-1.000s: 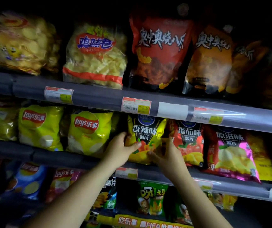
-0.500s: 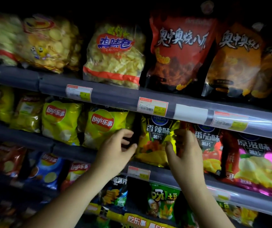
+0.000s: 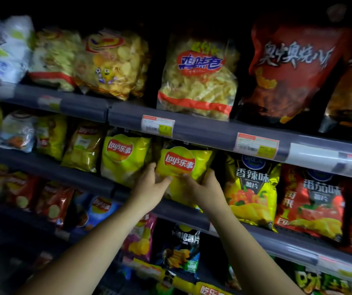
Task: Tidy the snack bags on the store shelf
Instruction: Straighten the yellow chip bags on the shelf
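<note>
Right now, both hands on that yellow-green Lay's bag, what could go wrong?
The left hand and right hand pinch the Lay's bag; a hard squeeze could crush chips. Its bottom seems in front of the shelf rail, so it might drop if released. Sideways shifts could topple the neighbouring bag.

Left hand: my left hand [image 3: 149, 186] has moved off the left edge of the black-and-yellow foil crisp bag [image 3: 253, 188] onto the left side of the yellow-green glossy Lay's crisp bag [image 3: 183, 165], thumb across its front.
Right hand: my right hand [image 3: 204, 188] has left that bag's right edge and now grips the Lay's bag's right side.
Lay's bag: untouched before; now held between both hands.
</note>
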A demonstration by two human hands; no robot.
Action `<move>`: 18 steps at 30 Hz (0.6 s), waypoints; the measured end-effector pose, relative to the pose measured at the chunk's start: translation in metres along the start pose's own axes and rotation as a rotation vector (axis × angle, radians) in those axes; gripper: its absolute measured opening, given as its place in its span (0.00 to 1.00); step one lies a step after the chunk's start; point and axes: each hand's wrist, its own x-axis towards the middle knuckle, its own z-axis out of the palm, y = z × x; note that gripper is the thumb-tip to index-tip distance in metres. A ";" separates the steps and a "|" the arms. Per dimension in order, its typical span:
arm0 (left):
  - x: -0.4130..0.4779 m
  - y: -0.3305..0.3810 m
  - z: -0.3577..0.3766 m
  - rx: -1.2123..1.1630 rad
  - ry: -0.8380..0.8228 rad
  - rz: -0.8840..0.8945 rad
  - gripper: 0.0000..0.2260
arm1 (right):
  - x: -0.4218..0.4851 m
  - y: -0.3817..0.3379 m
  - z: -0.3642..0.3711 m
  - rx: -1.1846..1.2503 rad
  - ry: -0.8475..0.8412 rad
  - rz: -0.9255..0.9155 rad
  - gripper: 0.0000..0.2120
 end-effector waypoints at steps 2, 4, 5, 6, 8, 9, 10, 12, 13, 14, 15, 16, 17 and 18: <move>0.006 -0.001 -0.007 -0.115 -0.035 0.035 0.15 | 0.001 -0.001 0.000 0.017 0.077 -0.011 0.27; 0.009 0.002 -0.018 -0.217 -0.077 0.060 0.17 | -0.003 -0.007 -0.006 0.086 0.138 0.020 0.31; 0.009 0.004 -0.025 -0.262 -0.111 0.064 0.17 | -0.007 -0.011 -0.008 0.130 0.150 0.047 0.31; 0.009 0.004 -0.031 -0.314 -0.167 0.047 0.15 | -0.013 -0.015 -0.010 0.182 0.148 0.074 0.29; 0.008 0.000 -0.041 -0.403 -0.318 0.005 0.18 | -0.028 -0.016 -0.009 0.294 0.108 0.121 0.22; 0.006 -0.003 -0.044 -0.432 -0.390 -0.016 0.18 | -0.038 -0.014 -0.007 0.342 0.084 0.142 0.21; 0.003 -0.008 -0.046 -0.457 -0.446 -0.023 0.15 | -0.048 -0.012 -0.003 0.383 0.068 0.165 0.22; -0.004 -0.017 -0.051 -0.490 -0.525 -0.006 0.13 | -0.066 -0.008 0.005 0.447 0.051 0.217 0.25; -0.008 -0.023 -0.053 -0.512 -0.573 -0.004 0.14 | -0.074 -0.007 0.007 0.492 0.037 0.243 0.25; -0.012 -0.027 -0.058 -0.540 -0.620 -0.007 0.15 | -0.081 -0.007 0.009 0.551 0.019 0.262 0.22; -0.015 -0.034 -0.061 -0.565 -0.668 -0.007 0.16 | -0.087 -0.008 0.010 0.612 -0.008 0.272 0.19; -0.018 -0.039 -0.065 -0.593 -0.704 -0.024 0.18 | -0.093 -0.009 0.011 0.658 -0.034 0.277 0.18; -0.019 -0.046 -0.069 -0.615 -0.739 -0.037 0.19 | -0.098 -0.011 0.013 0.686 -0.056 0.276 0.18; -0.021 -0.052 -0.072 -0.628 -0.765 -0.052 0.20 | -0.102 -0.009 0.017 0.704 -0.070 0.270 0.19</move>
